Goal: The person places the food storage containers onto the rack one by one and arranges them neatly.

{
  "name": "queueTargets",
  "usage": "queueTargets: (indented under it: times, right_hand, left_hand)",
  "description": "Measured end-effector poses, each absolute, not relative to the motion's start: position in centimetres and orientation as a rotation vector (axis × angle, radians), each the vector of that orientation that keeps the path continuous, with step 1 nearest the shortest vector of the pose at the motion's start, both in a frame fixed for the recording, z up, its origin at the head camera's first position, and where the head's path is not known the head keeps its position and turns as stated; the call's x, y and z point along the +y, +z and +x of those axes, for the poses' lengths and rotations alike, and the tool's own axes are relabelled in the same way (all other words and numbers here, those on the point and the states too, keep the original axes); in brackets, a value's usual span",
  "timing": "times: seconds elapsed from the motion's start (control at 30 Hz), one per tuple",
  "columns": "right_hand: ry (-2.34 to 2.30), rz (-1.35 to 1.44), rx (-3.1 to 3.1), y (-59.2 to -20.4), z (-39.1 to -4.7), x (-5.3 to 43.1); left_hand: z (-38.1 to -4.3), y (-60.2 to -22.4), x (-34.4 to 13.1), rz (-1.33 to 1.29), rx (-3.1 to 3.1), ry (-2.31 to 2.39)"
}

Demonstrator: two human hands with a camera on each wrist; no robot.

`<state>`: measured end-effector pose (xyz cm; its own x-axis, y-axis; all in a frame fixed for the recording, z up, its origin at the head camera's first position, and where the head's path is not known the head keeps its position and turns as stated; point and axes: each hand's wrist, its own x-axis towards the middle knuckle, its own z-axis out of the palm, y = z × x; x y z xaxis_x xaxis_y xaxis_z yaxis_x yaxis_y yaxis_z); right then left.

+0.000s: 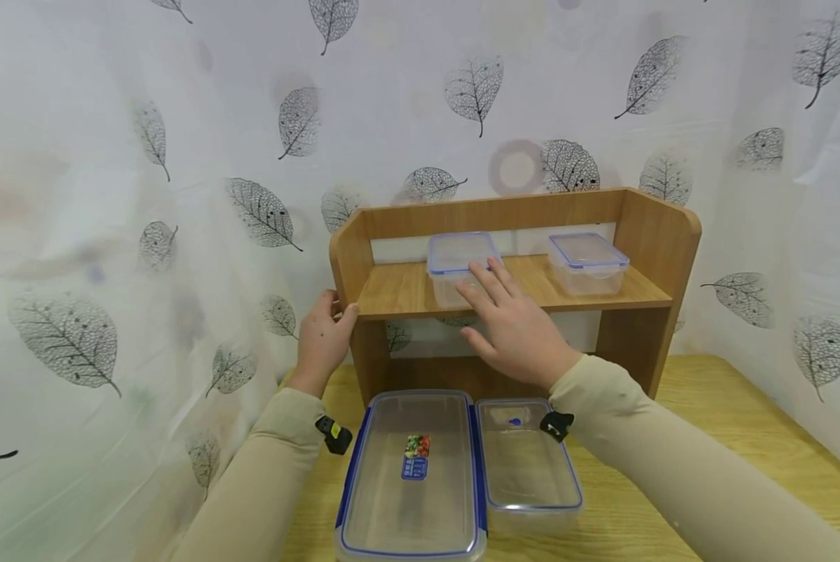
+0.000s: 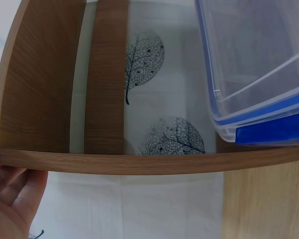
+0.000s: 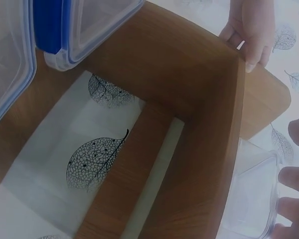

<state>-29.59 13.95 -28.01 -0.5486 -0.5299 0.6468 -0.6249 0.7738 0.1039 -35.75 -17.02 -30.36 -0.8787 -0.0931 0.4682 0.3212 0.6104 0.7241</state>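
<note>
My left hand (image 1: pixel 324 336) holds the left side of a small wooden shelf (image 1: pixel 395 291) at its front edge, thumb in front and fingers at the outer side. The left wrist view has these fingers (image 2: pixel 27 191) against the board's edge. Straight and spread, my right hand (image 1: pixel 521 332) is right at the front of a clear plastic food container (image 1: pixel 457 254) with a blue-rimmed lid, on the shelf's upper board. The right wrist view shows its fingertips (image 3: pixel 291 177) beside that clear container (image 3: pixel 251 189). The hand covers part of the container in the head view.
A similar clear container (image 1: pixel 589 265) stands at the right of the upper board. In front of the shelf, a large lidded box (image 1: pixel 413 515) with blue clips and a smaller blue-rimmed box (image 1: pixel 528 472) stand side by side on the wooden table (image 1: pixel 757 437). A leaf-print curtain (image 1: pixel 392 101) hangs behind.
</note>
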Motion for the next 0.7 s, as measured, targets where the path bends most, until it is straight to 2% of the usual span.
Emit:
queueTargets:
  times: [0.37,0.7]
  right_hand:
    - [0.261,0.839,-2.274,-28.4,-29.3,14.1]
    - [0.388,0.892,-2.219,-29.2,-27.5,15.0]
  left_hand:
    - [-35.8,-30.5,-17.1,-0.211,-2.357,-1.156]
    - [-35.6,-30.4,-17.1,-0.219,-2.370,-1.155]
